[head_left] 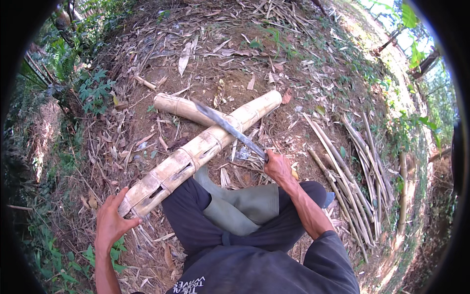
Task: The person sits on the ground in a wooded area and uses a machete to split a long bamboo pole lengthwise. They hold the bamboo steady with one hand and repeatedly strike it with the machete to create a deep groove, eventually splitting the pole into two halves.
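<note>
On the long knife [235, 132], the right hand [278, 167] hides the handle.

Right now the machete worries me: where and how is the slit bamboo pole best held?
Probably at the lower-left end of the slit bamboo pole, from the left, spread across its round width, where the left hand sits: it slants up rightward, and the machete crosses its far half.
</note>
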A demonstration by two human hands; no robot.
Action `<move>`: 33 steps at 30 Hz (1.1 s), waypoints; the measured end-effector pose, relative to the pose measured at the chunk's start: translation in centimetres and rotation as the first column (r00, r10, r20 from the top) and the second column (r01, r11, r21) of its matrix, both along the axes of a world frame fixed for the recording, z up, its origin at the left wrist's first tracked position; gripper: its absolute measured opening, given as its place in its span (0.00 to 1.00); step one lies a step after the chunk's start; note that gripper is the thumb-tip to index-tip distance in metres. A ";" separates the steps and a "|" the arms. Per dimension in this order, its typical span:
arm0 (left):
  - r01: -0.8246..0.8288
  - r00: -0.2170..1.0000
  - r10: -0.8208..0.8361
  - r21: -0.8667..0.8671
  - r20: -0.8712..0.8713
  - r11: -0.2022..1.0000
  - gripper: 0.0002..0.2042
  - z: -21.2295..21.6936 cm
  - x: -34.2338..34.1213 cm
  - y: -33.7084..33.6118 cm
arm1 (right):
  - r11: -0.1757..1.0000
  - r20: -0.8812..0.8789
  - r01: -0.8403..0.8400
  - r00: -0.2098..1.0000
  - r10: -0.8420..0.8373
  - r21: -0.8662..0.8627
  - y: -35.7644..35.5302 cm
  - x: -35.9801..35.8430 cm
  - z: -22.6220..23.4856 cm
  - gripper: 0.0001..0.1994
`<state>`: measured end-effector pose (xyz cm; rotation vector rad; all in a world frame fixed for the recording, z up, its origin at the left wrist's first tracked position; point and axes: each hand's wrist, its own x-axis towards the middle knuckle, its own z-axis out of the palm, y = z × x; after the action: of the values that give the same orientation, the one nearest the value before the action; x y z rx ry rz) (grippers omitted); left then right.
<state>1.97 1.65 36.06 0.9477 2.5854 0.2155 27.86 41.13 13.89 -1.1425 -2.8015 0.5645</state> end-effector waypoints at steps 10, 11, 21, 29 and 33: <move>0.052 0.996 -0.048 0.042 -0.077 0.998 0.46 -0.5 0.3 -0.2 | 1.000 -0.035 -0.002 0.999 0.003 0.021 0.5 -0.6 0.0 0.07; 0.062 0.994 -0.058 0.045 -0.090 0.997 0.47 -0.5 0.3 -0.4 | 0.999 -0.068 -0.039 0.997 0.041 0.036 0.2 -0.5 0.0 0.07; 0.087 0.978 -0.084 0.010 -0.192 0.996 0.47 -1.3 0.1 -0.6 | 0.999 -0.018 -0.049 0.999 0.049 0.013 -0.2 -0.4 0.6 0.09; 0.079 0.971 -0.080 -0.014 -0.224 0.997 0.48 -1.8 0.4 -0.5 | 0.999 0.008 -0.031 1.000 0.031 0.020 0.1 -0.8 1.2 0.06; 0.095 0.959 -0.092 0.000 -0.269 0.995 0.48 -2.2 0.7 -0.6 | 1.000 0.038 -0.007 0.999 0.007 -0.004 0.8 -0.8 1.3 0.06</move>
<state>2.71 1.01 33.82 1.1736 2.7755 0.0817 27.11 41.89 15.17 -1.1569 -2.8383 0.5547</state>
